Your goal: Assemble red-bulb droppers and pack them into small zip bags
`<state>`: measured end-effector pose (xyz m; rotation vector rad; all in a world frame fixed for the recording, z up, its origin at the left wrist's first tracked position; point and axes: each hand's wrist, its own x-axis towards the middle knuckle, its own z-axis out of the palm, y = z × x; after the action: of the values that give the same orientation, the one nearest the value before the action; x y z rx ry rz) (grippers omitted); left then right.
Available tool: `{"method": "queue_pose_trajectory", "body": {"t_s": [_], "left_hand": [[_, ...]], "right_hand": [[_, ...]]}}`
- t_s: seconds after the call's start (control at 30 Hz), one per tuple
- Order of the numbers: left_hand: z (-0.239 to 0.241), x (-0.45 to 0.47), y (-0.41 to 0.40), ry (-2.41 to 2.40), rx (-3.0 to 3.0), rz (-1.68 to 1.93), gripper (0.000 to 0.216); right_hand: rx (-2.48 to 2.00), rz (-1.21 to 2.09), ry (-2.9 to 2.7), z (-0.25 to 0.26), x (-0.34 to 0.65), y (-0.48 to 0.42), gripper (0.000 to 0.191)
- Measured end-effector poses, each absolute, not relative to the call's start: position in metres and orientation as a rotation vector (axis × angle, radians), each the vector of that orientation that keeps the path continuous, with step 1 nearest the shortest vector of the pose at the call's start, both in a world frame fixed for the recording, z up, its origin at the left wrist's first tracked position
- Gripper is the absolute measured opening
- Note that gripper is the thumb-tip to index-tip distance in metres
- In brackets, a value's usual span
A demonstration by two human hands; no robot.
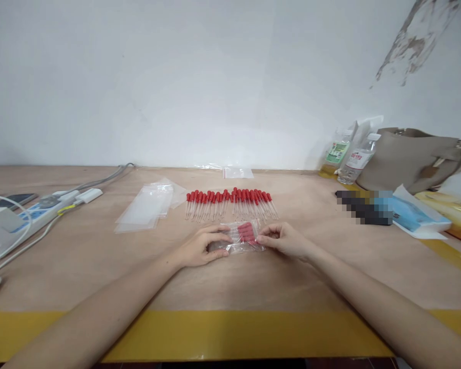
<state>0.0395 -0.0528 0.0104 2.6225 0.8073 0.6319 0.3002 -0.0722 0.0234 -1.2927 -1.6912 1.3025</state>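
A clear bag point(235, 239) holding red-topped droppers point(247, 233) is resting on the desk point(230, 287), on the near side of the loose droppers point(211, 198); the right hand point(286, 239) is pinching its right end, while the left hand point(204, 247) is curving over the other — gripping or merely steadying, I cannot tell. The film is looking light, limp and slippery — probably best held by its edges, sparing the slim, possibly fragile stems.

A pale wall point(215, 82), peeling upper right, backs a brown-topped table point(230, 287).
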Motion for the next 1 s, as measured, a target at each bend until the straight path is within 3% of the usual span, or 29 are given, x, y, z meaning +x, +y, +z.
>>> {"method": "queue_pose_trajectory", "body": {"t_s": [0.57,1.0], "left_hand": [[0.0124,0.0386,-0.0523,0.755,2.603,0.65,0.036],[0.0105,0.0372,-0.0512,0.766,2.621,0.618,0.04]], "right_hand": [[-1.472,1.475,-1.333,0.0189,0.2966,-0.0779,0.04],[-1.345,1.585,-1.312,0.0165,0.2966,-0.0781,0.026]]}}
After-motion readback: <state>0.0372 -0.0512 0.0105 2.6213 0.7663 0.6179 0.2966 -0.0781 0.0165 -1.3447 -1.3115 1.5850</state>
